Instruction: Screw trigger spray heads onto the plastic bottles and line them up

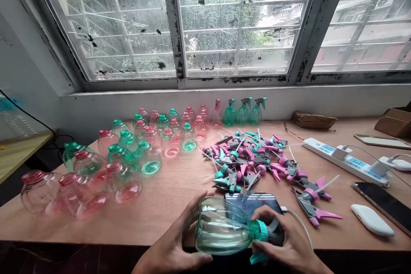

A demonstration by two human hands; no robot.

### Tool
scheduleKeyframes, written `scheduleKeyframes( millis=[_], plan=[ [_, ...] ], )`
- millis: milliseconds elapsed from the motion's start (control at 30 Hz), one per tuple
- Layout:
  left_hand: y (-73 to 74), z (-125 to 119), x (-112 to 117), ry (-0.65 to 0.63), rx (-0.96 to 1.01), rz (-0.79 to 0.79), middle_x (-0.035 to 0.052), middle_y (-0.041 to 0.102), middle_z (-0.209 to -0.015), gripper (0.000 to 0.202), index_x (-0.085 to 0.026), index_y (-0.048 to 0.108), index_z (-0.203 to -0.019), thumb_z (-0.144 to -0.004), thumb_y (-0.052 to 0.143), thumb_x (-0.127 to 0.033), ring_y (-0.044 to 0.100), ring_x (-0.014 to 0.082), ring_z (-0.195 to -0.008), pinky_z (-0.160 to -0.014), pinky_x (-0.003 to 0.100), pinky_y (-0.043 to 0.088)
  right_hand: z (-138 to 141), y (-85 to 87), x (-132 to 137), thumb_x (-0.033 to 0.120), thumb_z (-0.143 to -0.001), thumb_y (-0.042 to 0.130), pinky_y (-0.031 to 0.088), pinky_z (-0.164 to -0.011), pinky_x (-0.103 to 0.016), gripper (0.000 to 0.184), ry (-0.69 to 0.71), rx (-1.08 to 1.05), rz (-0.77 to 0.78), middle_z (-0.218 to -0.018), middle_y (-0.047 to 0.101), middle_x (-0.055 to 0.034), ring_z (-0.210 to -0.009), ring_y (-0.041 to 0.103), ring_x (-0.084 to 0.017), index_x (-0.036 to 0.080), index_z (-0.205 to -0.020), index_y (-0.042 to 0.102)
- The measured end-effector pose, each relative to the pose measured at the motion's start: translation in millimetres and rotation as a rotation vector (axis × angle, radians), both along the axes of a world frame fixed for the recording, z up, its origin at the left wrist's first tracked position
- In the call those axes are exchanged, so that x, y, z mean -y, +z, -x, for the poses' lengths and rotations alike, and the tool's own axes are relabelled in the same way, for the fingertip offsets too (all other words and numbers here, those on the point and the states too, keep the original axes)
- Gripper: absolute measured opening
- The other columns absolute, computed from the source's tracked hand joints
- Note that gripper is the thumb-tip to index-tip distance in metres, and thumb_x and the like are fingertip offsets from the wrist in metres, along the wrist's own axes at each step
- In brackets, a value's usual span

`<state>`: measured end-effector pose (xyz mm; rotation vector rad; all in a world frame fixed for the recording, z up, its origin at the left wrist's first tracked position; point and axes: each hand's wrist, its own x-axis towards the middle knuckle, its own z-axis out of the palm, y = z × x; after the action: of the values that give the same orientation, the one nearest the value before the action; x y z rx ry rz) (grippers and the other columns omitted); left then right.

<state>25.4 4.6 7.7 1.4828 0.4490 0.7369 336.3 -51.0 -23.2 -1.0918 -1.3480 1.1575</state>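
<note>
A clear green spray bottle (223,227) lies sideways between my two hands at the table's front edge. My left hand (175,239) is wrapped round the bottle's base. At its neck, my right hand (282,239) grips the spray head (272,233), which is dark grey with a teal collar and a teal trigger pointing down. The spray head sits at the bottle mouth; how tightly it is screwed on I cannot tell. Behind the bottle lies a phone (253,203) with its screen lit and a white cable plugged in, partly hidden by the bottle.
Several pink and green open bottles (150,162) stand on the left. A heap of pink, teal and grey spray heads (250,154) fills the middle. Assembled spray bottles (242,113) line the wall. Right: a power strip (343,158), a dark phone (382,205) and a white case (372,219).
</note>
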Motion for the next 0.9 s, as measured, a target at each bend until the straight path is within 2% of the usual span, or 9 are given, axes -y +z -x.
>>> scheduleKeyframes(
  millis=[133,233,367,433,500,567,733,800,900],
  plan=[
    [1.4,-1.0,-0.9,-0.087,-0.001,-0.067,0.0043,0.019,-0.186,0.087,-0.056,0.022,-0.167,-0.104,0.069,-0.021,0.042,0.0323,-0.163,-0.129,0.05,0.041,-0.9,4.9,0.0,0.044,-0.079,0.093,0.053,-0.061,-0.024,0.034,0.03,0.012,0.008,-0.085,0.068,-0.0002,-0.071,0.063,-0.017,0.021,-0.098,0.076],
    [1.9,-0.9,-2.5,-0.039,-0.008,-0.078,0.0045,0.015,-0.187,0.096,-0.054,0.021,-0.168,-0.097,0.08,-0.026,0.034,0.035,-0.167,-0.132,0.051,0.035,0.4,6.4,-0.1,0.045,-0.079,0.093,0.052,-0.062,-0.024,0.034,0.035,-0.001,0.041,-0.084,0.068,0.0003,-0.071,0.062,-0.017,0.021,-0.097,0.077],
    [3.5,0.5,-3.6,-0.012,-0.037,-0.028,0.0119,0.02,-0.184,0.103,-0.045,0.028,-0.169,-0.087,0.09,-0.038,0.036,0.0427,-0.164,-0.13,0.058,0.038,1.8,5.5,-0.5,0.047,-0.08,0.092,0.052,-0.064,-0.025,0.035,0.049,-0.007,0.074,-0.085,0.068,-0.0002,-0.073,0.064,-0.017,0.021,-0.098,0.076],
    [2.4,1.8,-4.7,0.001,-0.068,-0.1,0.0136,0.021,-0.184,0.097,-0.042,0.027,-0.169,-0.092,0.085,-0.037,0.031,0.0428,-0.166,-0.132,0.06,0.033,1.6,5.0,-1.2,0.05,-0.082,0.09,0.053,-0.063,-0.025,0.037,0.071,0.004,0.084,-0.083,0.07,-0.0008,-0.072,0.067,-0.019,0.021,-0.099,0.075],
    [0.3,2.9,-6.2,0.025,-0.099,-0.205,0.0109,0.019,-0.185,0.088,-0.044,0.026,-0.169,-0.098,0.077,-0.031,0.021,0.0394,-0.17,-0.136,0.061,0.021,1.0,5.0,-1.9,0.053,-0.083,0.089,0.054,-0.063,-0.026,0.04,0.101,0.014,0.089,-0.082,0.072,-0.0017,-0.072,0.07,-0.02,0.021,-0.1,0.073],
    [-1.4,3.4,-7.2,0.02,-0.118,-0.217,0.009,0.017,-0.185,0.082,-0.046,0.023,-0.169,-0.104,0.069,-0.027,0.02,0.0366,-0.171,-0.137,0.061,0.016,0.4,5.3,-2.4,0.055,-0.084,0.088,0.055,-0.063,-0.027,0.041,0.121,0.017,0.094,-0.081,0.073,-0.0021,-0.071,0.071,-0.02,0.021,-0.1,0.071],
    [-2.3,4.0,-7.7,0.015,-0.066,-0.078,0.0124,0.012,-0.186,0.105,-0.04,0.024,-0.17,-0.087,0.089,-0.043,0.018,0.0431,-0.17,-0.135,0.064,0.022,0.1,7.3,-1.4,0.056,-0.082,0.089,0.055,-0.062,-0.026,0.043,0.099,0.012,0.101,-0.082,0.072,-0.0016,-0.071,0.071,-0.02,0.021,-0.098,0.071],
    [-2.9,4.8,-8.4,0.014,-0.052,-0.06,0.0121,0.013,-0.186,0.102,-0.039,0.028,-0.169,-0.087,0.088,-0.045,0.015,0.043,-0.171,-0.135,0.064,0.023,1.1,9.3,-0.5,0.056,-0.082,0.09,0.056,-0.064,-0.027,0.043,0.103,-0.016,0.107,-0.081,0.073,-0.0015,-0.071,0.072,-0.02,0.021,-0.099,0.07],
    [-3.3,5.3,-9.1,0.003,-0.076,-0.11,0.0105,0.015,-0.186,0.097,-0.042,0.027,-0.169,-0.091,0.086,-0.037,0.02,0.0416,-0.17,-0.136,0.062,0.022,2.9,12.0,-0.1,0.055,-0.082,0.091,0.057,-0.064,-0.027,0.044,0.119,-0.067,0.125,-0.079,0.075,-0.001,-0.068,0.074,-0.02,0.021,-0.1,0.068]
  ],
)
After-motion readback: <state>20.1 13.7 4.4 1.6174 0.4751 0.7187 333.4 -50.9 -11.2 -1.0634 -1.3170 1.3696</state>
